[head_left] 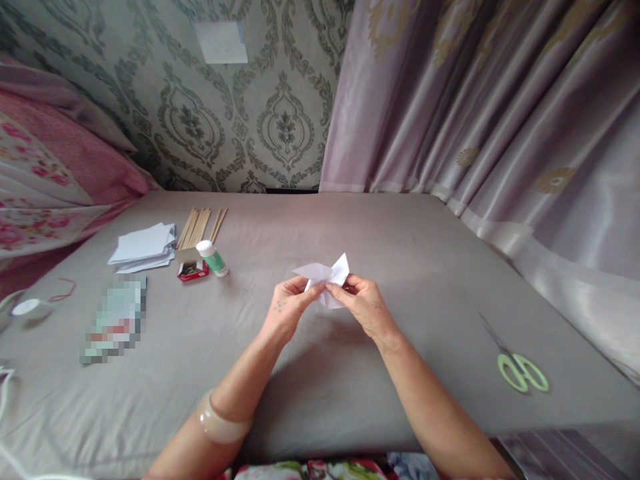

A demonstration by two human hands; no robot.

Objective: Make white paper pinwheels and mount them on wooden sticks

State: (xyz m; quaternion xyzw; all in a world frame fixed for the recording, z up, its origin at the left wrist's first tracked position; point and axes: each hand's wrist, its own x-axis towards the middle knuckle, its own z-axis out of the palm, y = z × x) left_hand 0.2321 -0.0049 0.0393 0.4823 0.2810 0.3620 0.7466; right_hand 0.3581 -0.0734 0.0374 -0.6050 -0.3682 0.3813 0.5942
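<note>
1. Left hand (290,303) is closed in a pinch on the left side of the folded paper (325,275), thumb on the near face, fingers curled behind
2. Right hand (370,303) pinches the right side in the same way, its thumb close to the other thumb
3. The paper is between both hands, above the middle of the grey cloth (400,267), pointed flaps sticking out to either side; I cannot tell whether its lower edge touches the cloth
4. Scissors (523,372) lie well apart to the right, green handles nearer the person
5. To the left, a tube (213,260) stands just beside a red box (193,270) with small things inside, too small to name
6. Sticks (195,230) lie behind the box, with stacked sheets (143,247) to their left
</note>
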